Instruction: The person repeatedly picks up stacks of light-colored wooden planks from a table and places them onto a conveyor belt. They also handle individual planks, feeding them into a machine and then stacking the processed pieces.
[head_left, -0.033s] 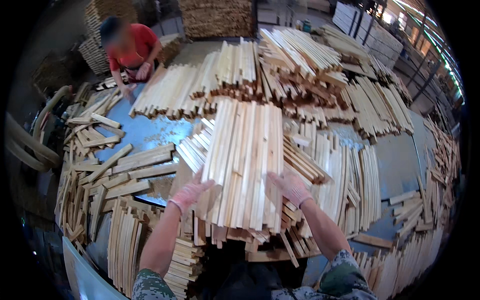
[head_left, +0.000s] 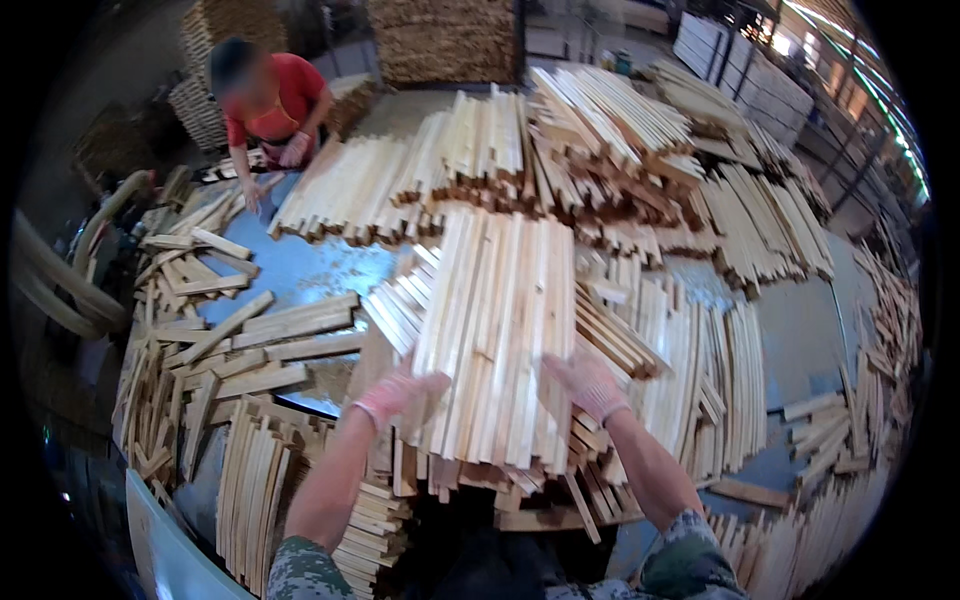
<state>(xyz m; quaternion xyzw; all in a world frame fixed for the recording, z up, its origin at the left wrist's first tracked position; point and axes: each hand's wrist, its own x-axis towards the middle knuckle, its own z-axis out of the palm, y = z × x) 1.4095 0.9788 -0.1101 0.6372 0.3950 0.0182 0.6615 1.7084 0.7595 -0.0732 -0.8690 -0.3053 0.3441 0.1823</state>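
A row of pale wooden strips (head_left: 495, 330) lies side by side in front of me, on top of other strips. My left hand (head_left: 393, 393), in a pinkish-white glove, presses against the row's left side with its thumb on the top face. On the opposite side, my gloved right hand (head_left: 588, 384) grips the row's right edge. Both hands are closed on the row between them; the fingers underneath are hidden. More strips stick out below the row's near end, some of them tilted.
Large stacks of strips (head_left: 465, 150) fill the far side of the metal table (head_left: 325, 262). Loose pieces (head_left: 250, 340) lie in a heap at left, others (head_left: 830, 430) at right. A person in red (head_left: 275, 105) works at the far left. Thick hoses (head_left: 60, 280) curve along the left edge.
The scene sits slightly lower and further right in the picture. My hands keep their hold on the strips. The far person's hand has shifted a little over the table.
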